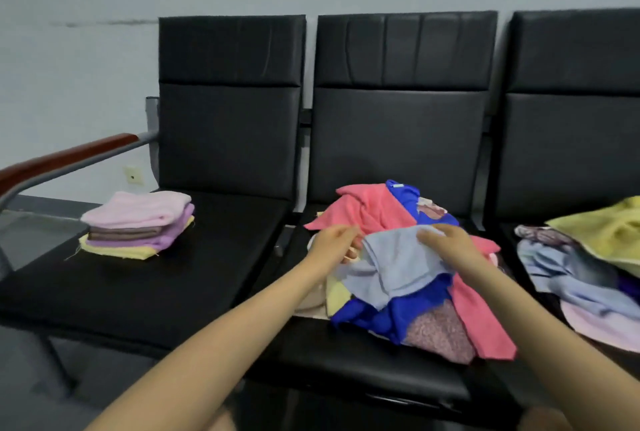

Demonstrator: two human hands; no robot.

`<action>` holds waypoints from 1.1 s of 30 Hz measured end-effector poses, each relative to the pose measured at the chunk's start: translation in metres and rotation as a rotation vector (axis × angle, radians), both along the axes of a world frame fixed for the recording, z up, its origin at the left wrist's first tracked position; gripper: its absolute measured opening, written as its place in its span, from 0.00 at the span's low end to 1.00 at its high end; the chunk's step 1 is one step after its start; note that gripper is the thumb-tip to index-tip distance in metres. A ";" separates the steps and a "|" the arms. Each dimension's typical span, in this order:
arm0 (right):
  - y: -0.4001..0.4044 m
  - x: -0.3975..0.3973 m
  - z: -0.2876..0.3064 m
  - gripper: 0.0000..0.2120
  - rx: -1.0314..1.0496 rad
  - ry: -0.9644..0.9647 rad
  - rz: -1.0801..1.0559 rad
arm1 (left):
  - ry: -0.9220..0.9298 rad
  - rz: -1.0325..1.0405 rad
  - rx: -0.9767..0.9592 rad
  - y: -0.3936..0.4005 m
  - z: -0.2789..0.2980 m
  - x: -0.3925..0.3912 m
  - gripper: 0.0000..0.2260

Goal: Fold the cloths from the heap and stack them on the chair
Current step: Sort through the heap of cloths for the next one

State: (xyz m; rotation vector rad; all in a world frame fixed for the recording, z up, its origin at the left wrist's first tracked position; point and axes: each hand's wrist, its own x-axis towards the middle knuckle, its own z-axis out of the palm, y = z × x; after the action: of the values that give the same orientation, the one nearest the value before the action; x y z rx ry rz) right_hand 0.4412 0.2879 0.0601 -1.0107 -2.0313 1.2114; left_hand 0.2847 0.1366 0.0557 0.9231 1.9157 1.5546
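The black padded seat of the left chair (194,278) lies bare across its front and right side; only a short stack of folded pink, purple, brown and yellow cloths (138,222) fills its back left corner. A wood-topped grey metal armrest (65,160) bars the seat's left edge. The middle seat is crowded by a loose heap of pink, blue and pale cloths (408,268), leaving a bare front strip. More crumpled cloths (588,268) cover the right seat.
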 end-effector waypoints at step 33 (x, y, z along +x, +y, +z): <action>0.026 0.072 -0.021 0.12 -0.455 0.736 -0.390 | -0.185 0.129 0.250 0.027 -0.008 0.031 0.15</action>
State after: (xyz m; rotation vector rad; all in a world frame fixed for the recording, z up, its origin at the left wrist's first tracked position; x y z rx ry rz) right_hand 0.5132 0.3144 0.0388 -0.9085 -0.9699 1.5560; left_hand 0.3152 0.1638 0.0480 0.7357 1.7068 1.9174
